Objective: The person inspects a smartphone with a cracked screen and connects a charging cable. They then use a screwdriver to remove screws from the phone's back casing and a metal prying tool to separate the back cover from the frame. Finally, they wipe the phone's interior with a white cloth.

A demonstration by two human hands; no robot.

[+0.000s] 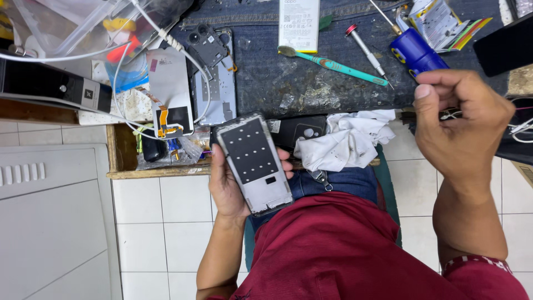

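Observation:
My left hand grips an opened phone frame, a silver mid-frame with a black panel, tilted over my lap at the bench's front edge. My right hand is raised at the right with its fingers curled around the end of a blue cylindrical tool that points up and to the left over the dark work mat.
On the mat lie a teal toothbrush, a thin screwdriver and a white battery. A crumpled white cloth sits at the bench edge. Phone parts, a display panel and white cables lie to the left.

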